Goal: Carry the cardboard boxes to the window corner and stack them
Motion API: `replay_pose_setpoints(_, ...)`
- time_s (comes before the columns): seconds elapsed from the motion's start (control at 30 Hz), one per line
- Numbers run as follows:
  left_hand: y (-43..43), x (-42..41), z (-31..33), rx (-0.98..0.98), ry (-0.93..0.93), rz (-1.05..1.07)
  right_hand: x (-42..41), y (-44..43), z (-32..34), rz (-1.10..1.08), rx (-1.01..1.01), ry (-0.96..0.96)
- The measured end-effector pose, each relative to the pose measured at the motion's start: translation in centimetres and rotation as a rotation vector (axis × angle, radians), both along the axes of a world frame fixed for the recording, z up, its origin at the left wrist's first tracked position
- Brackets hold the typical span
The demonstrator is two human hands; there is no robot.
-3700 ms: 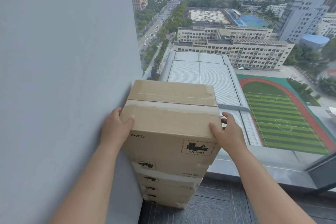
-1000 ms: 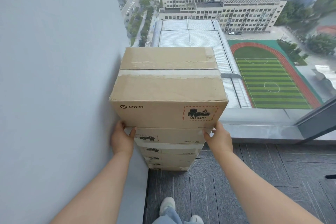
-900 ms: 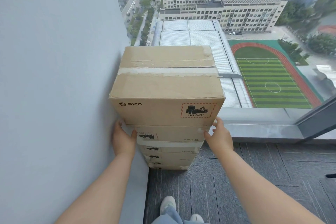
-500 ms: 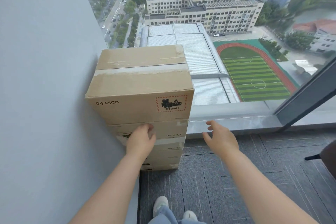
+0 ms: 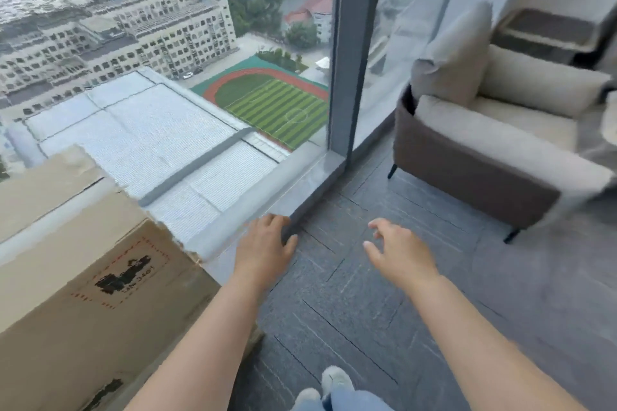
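The stack of taped cardboard boxes stands at the lower left of the head view, beside the window. Only the top box with its black-and-red label and part of a box beneath it show. My left hand hovers to the right of the stack, fingers relaxed and empty, apart from the boxes. My right hand hangs over the dark floor further right, fingers loosely spread, holding nothing.
A grey window sill runs along the glass to a dark window post. A brown and cream armchair with a grey cushion stands at the right. Dark carpet tiles lie in front of me; my shoes show at the bottom.
Both hands have left the stack and moved right. The view has swung right, pushing the boxes to the left edge and bringing the armchair into view.
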State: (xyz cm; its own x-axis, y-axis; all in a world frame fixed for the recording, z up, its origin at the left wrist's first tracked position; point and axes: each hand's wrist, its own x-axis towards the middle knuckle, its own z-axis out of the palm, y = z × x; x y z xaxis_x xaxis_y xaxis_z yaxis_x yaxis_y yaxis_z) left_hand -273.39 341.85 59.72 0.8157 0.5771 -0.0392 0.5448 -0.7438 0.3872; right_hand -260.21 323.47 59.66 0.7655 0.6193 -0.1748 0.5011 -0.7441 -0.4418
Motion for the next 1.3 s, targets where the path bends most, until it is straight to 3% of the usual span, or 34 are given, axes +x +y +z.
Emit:
replay_pose_setpoints(0.33,-13.8,10.6,-1.2,-0.014,-0.039,-0.65,-5.0,-19.3,-0.6,-0.728,-0.04,-0.024)
replay_pose_setpoints(0.67,-34.1,12.7,-1.3,-0.036,-0.083,-1.24,-15.9,-35.7,-2.2,-1.304,-0.028,0.065)
replay_pose_setpoints(0.97,-49.6,14.2,-1.8,-0.04,-0.118,-1.409,-17.7,-47.8,-3.4,-1.443,-0.034,0.083)
replay_pose_setpoints(1.3,-59.6,17.7,-2.5,-0.068,-0.05,-1.335,-14.0,-59.6,-3.7,-1.407,-0.052,0.187)
